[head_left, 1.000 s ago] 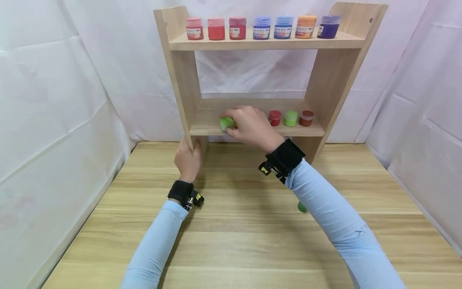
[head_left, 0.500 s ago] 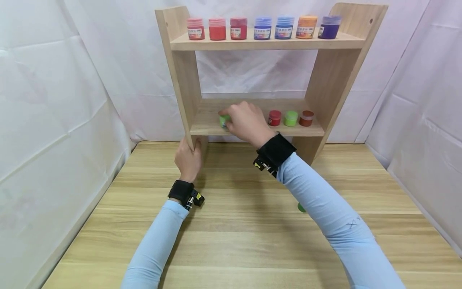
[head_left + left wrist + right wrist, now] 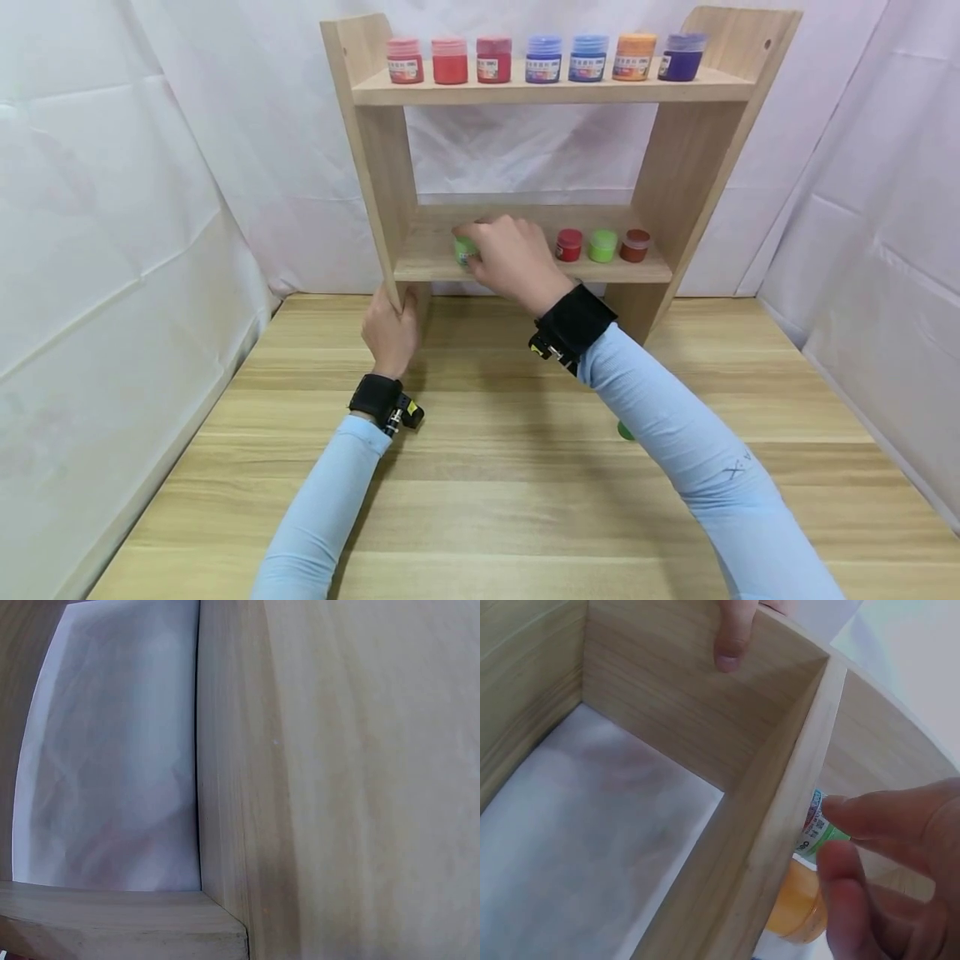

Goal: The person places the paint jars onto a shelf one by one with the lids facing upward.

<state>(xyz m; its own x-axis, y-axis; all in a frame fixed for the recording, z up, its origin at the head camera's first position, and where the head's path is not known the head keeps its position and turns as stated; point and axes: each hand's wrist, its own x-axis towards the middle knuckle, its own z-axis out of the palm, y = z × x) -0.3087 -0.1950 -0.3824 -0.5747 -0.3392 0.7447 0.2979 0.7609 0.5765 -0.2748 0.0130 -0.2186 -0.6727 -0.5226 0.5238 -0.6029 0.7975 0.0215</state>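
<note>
My right hand [image 3: 517, 258] is at the middle board of a wooden shelf [image 3: 517, 98], its thumb and a finger around a small green paint jar [image 3: 464, 250]. In the right wrist view the jar's printed label [image 3: 814, 825] shows between those fingertips. An orange jar [image 3: 795, 904] stands close beside it there, hidden behind the hand in the head view. Lower left, my left hand [image 3: 392, 333] grips the shelf's left side panel below the middle board. Its thumb [image 3: 731, 641] lies against the panel's inner face in the right wrist view.
A red jar [image 3: 568, 245], a light green jar [image 3: 602, 246] and a brown jar [image 3: 634, 246] stand right of the hand. Several jars, including an orange one [image 3: 633, 57], line the top board. A green round thing [image 3: 626, 431] lies on the table, partly behind the right sleeve.
The green jar, tilted in my right hand a second ago, now stands upright on the middle board. The right hand shifted slightly left with it. My left hand has stayed put.
</note>
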